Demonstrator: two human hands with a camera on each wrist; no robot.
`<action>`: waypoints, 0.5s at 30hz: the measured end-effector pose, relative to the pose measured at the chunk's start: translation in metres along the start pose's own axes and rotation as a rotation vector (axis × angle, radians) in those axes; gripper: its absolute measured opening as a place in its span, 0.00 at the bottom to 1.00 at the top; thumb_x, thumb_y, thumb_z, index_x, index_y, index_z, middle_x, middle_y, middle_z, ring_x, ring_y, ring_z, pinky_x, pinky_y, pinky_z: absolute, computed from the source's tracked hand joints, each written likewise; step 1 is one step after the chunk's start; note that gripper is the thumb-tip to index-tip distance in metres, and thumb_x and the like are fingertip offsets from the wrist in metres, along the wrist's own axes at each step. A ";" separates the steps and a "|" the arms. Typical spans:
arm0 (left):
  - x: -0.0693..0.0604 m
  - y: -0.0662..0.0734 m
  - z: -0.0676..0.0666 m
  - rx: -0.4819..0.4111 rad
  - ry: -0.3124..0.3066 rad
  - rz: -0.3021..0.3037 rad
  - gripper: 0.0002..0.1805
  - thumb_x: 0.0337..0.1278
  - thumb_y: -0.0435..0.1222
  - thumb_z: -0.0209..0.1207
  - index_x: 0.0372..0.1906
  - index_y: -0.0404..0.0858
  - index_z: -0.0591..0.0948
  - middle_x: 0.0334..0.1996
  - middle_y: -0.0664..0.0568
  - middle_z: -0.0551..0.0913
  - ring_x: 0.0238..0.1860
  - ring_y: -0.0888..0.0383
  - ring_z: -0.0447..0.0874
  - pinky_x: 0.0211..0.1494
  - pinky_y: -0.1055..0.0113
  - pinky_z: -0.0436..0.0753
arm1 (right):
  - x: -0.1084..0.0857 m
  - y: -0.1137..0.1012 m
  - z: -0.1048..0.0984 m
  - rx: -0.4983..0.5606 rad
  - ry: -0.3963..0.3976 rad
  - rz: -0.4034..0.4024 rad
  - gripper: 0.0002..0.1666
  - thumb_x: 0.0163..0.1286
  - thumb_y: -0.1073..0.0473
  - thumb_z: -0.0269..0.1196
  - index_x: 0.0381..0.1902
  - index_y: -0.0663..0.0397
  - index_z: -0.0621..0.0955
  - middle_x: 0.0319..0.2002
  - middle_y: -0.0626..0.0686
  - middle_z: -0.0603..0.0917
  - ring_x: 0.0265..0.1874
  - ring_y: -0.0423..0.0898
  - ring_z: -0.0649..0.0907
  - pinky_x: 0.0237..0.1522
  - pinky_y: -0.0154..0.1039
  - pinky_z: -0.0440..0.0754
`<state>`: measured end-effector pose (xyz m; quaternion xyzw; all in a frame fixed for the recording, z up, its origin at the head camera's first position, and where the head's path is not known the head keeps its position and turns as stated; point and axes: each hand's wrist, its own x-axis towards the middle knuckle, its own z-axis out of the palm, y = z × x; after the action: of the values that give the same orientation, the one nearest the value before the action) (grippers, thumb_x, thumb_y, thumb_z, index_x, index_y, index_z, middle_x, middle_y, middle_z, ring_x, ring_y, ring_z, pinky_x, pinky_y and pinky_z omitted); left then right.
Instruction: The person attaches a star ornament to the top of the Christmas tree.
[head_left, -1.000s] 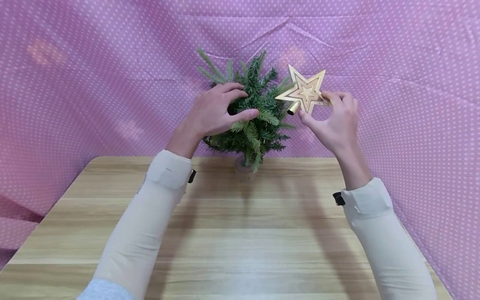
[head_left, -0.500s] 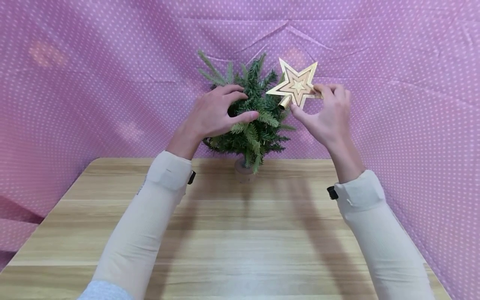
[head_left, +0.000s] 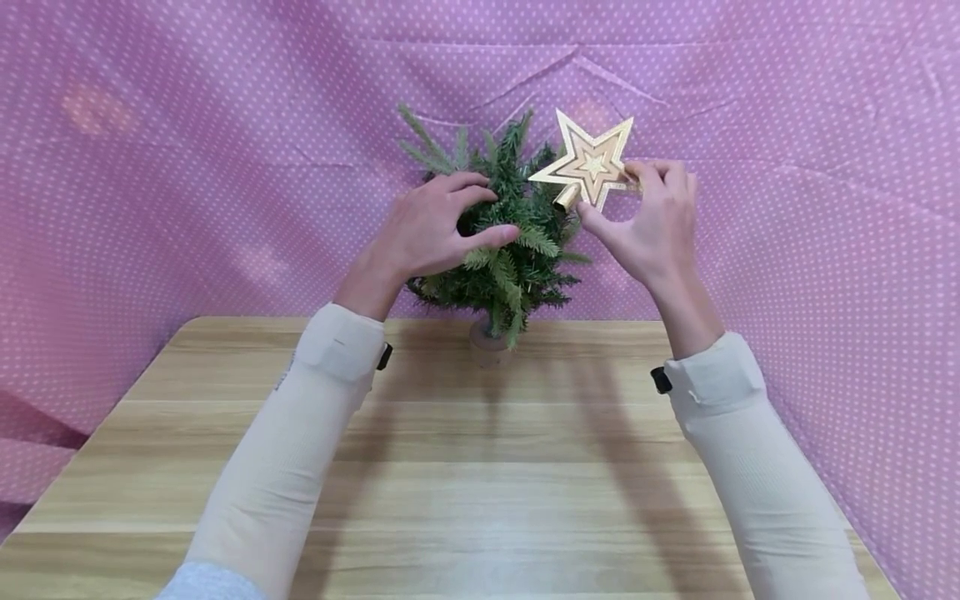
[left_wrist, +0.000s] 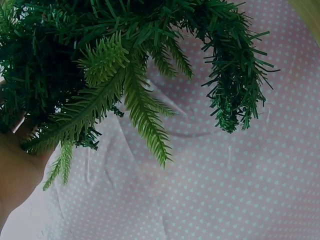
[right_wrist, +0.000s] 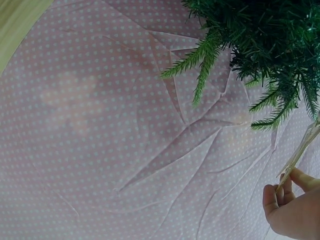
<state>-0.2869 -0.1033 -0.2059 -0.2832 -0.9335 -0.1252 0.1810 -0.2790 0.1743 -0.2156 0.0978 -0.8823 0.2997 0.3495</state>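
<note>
Just behind the tree point(head_left: 534, 242) hangs dotted pink cloth point(head_left: 300, 100).

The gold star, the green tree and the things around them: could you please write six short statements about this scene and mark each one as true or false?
1. The right hand holds the gold star. True.
2. The fingers of the left hand reach among the branches of the green tree. True.
3. A dotted cloth hangs behind the wooden table. True.
4. The gold star lies flat on the wooden table. False: it is held up above the table, in the right hand.
5. The green tree lies on its side. False: it stands upright near the far edge of the table.
6. Both hands hold the gold star. False: only the right hand holds it.
</note>
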 end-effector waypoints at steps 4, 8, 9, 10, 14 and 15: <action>-0.001 0.000 0.001 -0.003 -0.004 0.002 0.45 0.61 0.73 0.47 0.70 0.47 0.76 0.74 0.53 0.68 0.74 0.50 0.64 0.71 0.42 0.67 | 0.002 -0.002 0.001 -0.012 -0.014 0.005 0.45 0.57 0.36 0.73 0.63 0.62 0.79 0.58 0.60 0.75 0.61 0.54 0.67 0.64 0.49 0.64; -0.001 -0.001 0.001 -0.003 -0.003 0.002 0.44 0.61 0.73 0.47 0.70 0.47 0.76 0.74 0.53 0.68 0.74 0.49 0.64 0.70 0.43 0.68 | 0.006 -0.005 0.004 -0.006 -0.020 0.006 0.46 0.57 0.37 0.73 0.63 0.62 0.78 0.58 0.61 0.75 0.62 0.54 0.67 0.64 0.48 0.65; 0.000 -0.002 0.001 -0.002 -0.002 0.001 0.44 0.61 0.73 0.47 0.70 0.47 0.77 0.74 0.53 0.68 0.73 0.49 0.65 0.70 0.43 0.68 | 0.007 -0.006 0.005 -0.004 -0.021 0.010 0.46 0.57 0.37 0.73 0.64 0.62 0.78 0.58 0.60 0.74 0.61 0.53 0.67 0.63 0.48 0.65; 0.000 -0.002 0.001 -0.002 0.000 0.000 0.45 0.61 0.73 0.47 0.69 0.47 0.77 0.74 0.53 0.68 0.73 0.49 0.65 0.70 0.43 0.68 | 0.008 -0.006 0.006 -0.001 -0.021 0.012 0.46 0.57 0.37 0.73 0.64 0.62 0.78 0.58 0.60 0.74 0.62 0.53 0.66 0.63 0.47 0.65; 0.002 -0.002 0.000 -0.005 -0.003 -0.004 0.45 0.60 0.74 0.47 0.70 0.48 0.77 0.74 0.54 0.68 0.74 0.49 0.64 0.70 0.43 0.68 | 0.014 -0.008 0.007 -0.008 -0.015 0.024 0.46 0.58 0.36 0.72 0.65 0.61 0.77 0.59 0.60 0.73 0.62 0.52 0.66 0.63 0.46 0.66; 0.002 -0.001 0.000 -0.006 -0.005 -0.005 0.45 0.60 0.74 0.46 0.70 0.48 0.77 0.74 0.54 0.68 0.74 0.49 0.64 0.70 0.43 0.68 | 0.015 -0.009 0.007 -0.010 -0.013 0.028 0.46 0.58 0.36 0.72 0.65 0.61 0.77 0.59 0.60 0.73 0.62 0.52 0.66 0.63 0.45 0.66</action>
<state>-0.2894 -0.1032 -0.2056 -0.2819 -0.9342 -0.1277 0.1777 -0.2906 0.1639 -0.2051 0.0858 -0.8874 0.2993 0.3399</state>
